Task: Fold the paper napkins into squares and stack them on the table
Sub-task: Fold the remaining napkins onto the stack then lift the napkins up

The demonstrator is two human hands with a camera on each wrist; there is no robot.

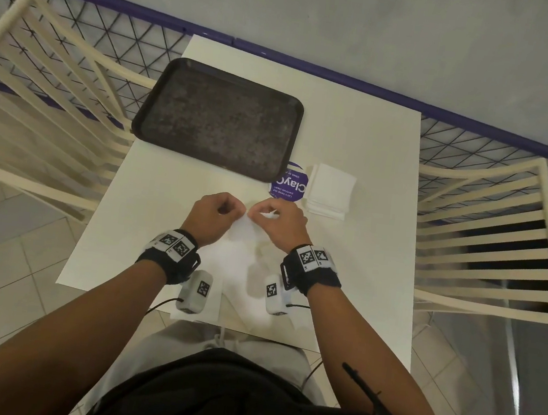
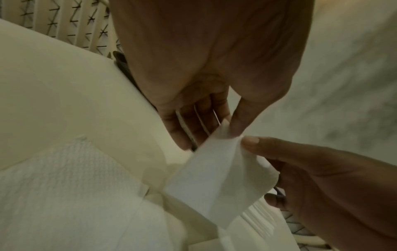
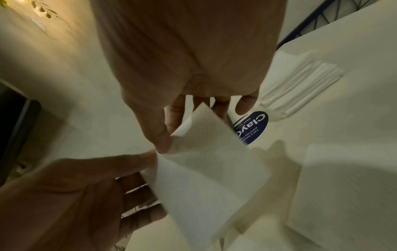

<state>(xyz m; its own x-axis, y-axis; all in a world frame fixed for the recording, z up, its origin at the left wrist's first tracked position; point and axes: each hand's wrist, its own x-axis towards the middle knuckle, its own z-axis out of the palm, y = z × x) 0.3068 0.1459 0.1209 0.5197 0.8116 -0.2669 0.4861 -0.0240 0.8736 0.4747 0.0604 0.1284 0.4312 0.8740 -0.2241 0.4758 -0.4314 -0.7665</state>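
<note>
A white paper napkin (image 1: 244, 229) hangs above the middle of the white table (image 1: 360, 142), held by both hands at its top edge. My left hand (image 1: 216, 212) pinches its upper left corner between thumb and fingers; the napkin (image 2: 217, 173) droops below that pinch. My right hand (image 1: 281, 218) pinches the upper right part, with the napkin (image 3: 206, 163) partly folded over itself. A stack of folded square napkins (image 1: 331, 190) lies on the table to the right; the same stack (image 3: 300, 81) shows past my right fingers. Unfolded napkins (image 2: 64, 195) lie flat under my wrists.
A dark empty tray (image 1: 219, 119) lies at the back left of the table. A round purple sticker (image 1: 289, 186) sits between tray and stack. Cream slatted chairs (image 1: 489, 240) stand on both sides. A wire fence with a purple rail (image 1: 482, 129) runs behind.
</note>
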